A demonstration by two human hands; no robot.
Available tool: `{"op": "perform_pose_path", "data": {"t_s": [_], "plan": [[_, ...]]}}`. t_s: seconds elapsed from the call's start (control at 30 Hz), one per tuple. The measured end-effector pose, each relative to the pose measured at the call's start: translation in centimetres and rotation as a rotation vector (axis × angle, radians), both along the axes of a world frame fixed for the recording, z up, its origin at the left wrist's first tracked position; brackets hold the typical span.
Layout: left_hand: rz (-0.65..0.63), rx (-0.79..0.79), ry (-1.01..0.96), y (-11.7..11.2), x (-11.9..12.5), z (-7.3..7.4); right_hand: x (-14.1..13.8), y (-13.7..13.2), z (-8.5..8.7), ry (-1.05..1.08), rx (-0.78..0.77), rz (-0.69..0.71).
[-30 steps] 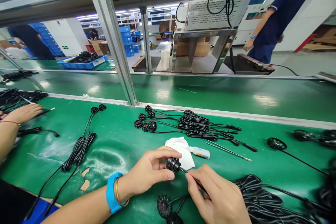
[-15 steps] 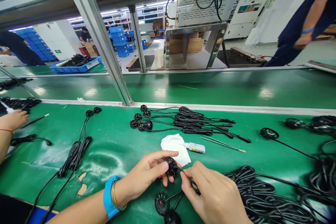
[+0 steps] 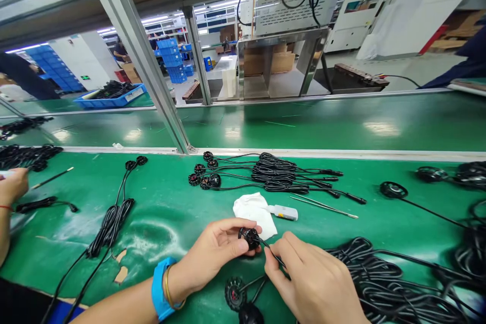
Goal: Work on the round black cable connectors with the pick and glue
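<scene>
Over glossy green mat — fingers pinch round ribbed black puck

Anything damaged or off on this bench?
Yes: the green mat is torn near the front edge, with two bare tan patches left of the left hand. Otherwise the left hand pinches a round black cable head, and the right hand holds its lead.
</scene>
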State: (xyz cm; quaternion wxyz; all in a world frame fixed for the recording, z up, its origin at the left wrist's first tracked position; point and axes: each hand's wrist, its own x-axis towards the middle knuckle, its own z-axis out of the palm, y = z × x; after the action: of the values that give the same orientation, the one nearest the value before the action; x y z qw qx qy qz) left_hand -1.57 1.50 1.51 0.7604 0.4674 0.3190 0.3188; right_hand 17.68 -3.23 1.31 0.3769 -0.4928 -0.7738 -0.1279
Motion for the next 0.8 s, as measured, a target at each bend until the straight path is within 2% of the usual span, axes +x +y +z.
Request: {"op": "perform_pose_path", "data": {"t_s": [0.13,0.2,0.37,0.43,0.5,0.57,0.67,0.8], "plan": [[0.014,0.011,0.069,0.0,0.0,0.1,0.0,0.0,-0.5,0.008,-0.014,0.014],[0.029,0.006,0.094,0.1,-0.1,0.0,0.1,0.1,-0.7,0.078,-0.074,0.051],[0.015,-0.107,0.111,0.4,-0.3,-0.3,0.7,0.5,0.1,0.402,-0.442,0.253],[-0.011,-0.151,0.082,0.5,-0.4,-0.5,0.8,0.7,0.4,0.472,-0.506,0.289],[-0.046,-0.166,0.057,0.5,-0.4,-0.6,0.9,0.7,0.4,0.471,-0.464,0.290],[-0.071,-0.181,0.056,0.6,-0.5,-0.7,0.9,0.7,0.2,0.411,-0.350,0.279],[-0.073,-0.227,0.069,0.7,-0.5,-0.6,0.9,0.6,0.0,0.259,-0.164,0.247],[-0.068,-0.258,0.069,0.8,-0.6,-0.4,1.0,0.5,0.1,0.075,-0.015,0.197]]}}
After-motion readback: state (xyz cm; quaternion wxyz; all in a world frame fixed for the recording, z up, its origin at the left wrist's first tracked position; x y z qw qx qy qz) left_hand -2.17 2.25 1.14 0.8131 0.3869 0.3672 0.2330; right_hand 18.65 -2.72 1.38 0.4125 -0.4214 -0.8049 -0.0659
